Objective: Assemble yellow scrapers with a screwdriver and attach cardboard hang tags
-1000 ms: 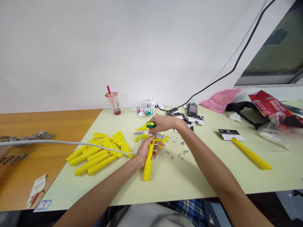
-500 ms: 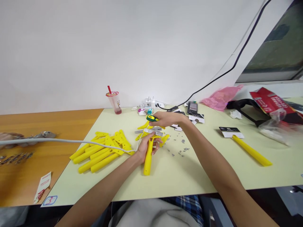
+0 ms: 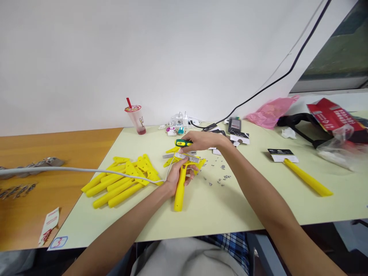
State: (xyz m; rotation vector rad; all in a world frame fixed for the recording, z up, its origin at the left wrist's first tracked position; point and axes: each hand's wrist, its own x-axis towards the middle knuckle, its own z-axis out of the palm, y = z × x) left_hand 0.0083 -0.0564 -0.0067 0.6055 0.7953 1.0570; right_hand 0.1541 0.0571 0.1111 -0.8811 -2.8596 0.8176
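My left hand [image 3: 176, 177] grips a yellow plastic scraper handle [image 3: 179, 191] lying on the pale table, its head pointing away from me with a grey metal blade [image 3: 188, 157] across it. My right hand [image 3: 201, 142] holds a small green-and-yellow screwdriver [image 3: 183, 143] just above that blade. Small metal screws [image 3: 220, 179] lie scattered to the right of the handle. A pile of several more yellow handles [image 3: 123, 184] sits to the left of my left hand.
A white cable [image 3: 77, 170] crosses the wooden table [image 3: 34, 199] from the left. At the back stand a drink cup [image 3: 135, 119], a power strip [image 3: 179, 122] and cards. To the right lie another yellow scraper [image 3: 306, 176], a pink bag [image 3: 270, 113] and red packaging [image 3: 333, 117].
Both hands stay on the handle and screwdriver. The whole scene has shifted slightly up in view as my head moved; a hand at the far left edge is gone from sight.
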